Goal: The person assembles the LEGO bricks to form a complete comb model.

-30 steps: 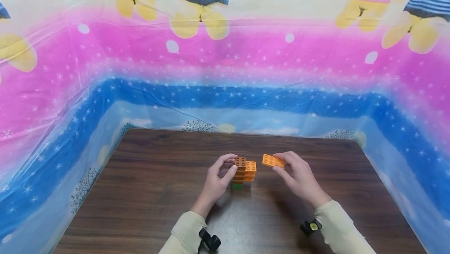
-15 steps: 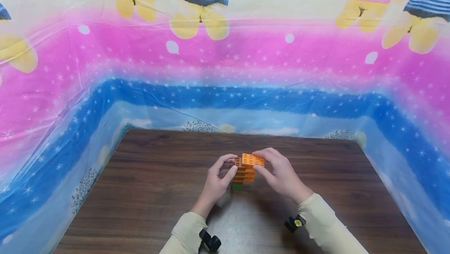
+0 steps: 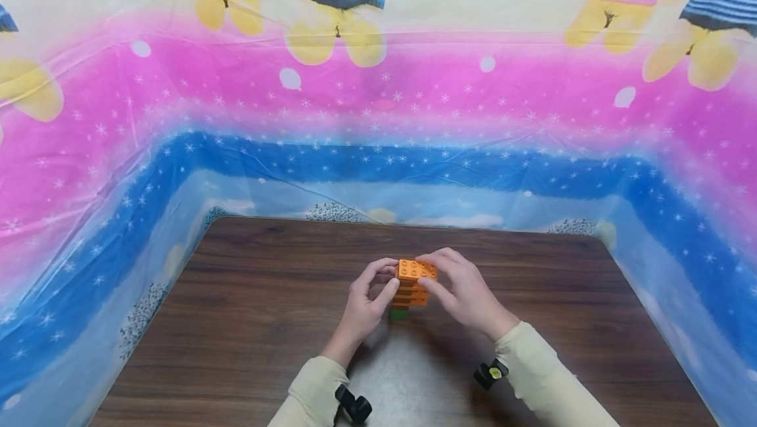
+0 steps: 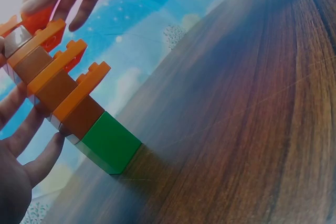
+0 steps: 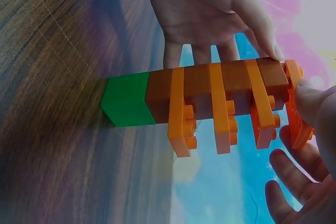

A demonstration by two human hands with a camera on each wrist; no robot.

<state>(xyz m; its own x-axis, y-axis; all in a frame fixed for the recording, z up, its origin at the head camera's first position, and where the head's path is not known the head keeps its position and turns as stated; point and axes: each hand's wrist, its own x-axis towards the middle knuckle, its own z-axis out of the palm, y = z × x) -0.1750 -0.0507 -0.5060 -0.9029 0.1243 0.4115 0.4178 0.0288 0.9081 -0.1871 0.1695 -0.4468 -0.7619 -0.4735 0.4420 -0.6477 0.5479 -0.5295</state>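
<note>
A tower of toy building bricks stands upright on the table. Its base is a green brick (image 5: 126,100); above it, brown bricks (image 5: 197,93) alternate with orange plates (image 5: 221,108) that jut out to one side. My left hand (image 3: 368,295) holds the tower from the left near its top, the thumb at the uppermost brown brick (image 5: 273,80) and the fingers round the far side. Between thumb and fingers, my right hand (image 3: 470,295) pinches the topmost orange plate (image 3: 409,269). That plate lies over the top brown brick, slightly slanted in the right wrist view; whether it is pressed down, I cannot tell.
Dark wood-grain table (image 3: 266,322) surrounds the tower. A printed pink and blue cloth (image 3: 378,164) encloses the table's back and sides. Small black cameras (image 3: 353,405) are strapped at both wrists.
My right hand has moved left with the orange plate, from beside the tower to over its top brown brick. My left hand has stayed at the tower.
</note>
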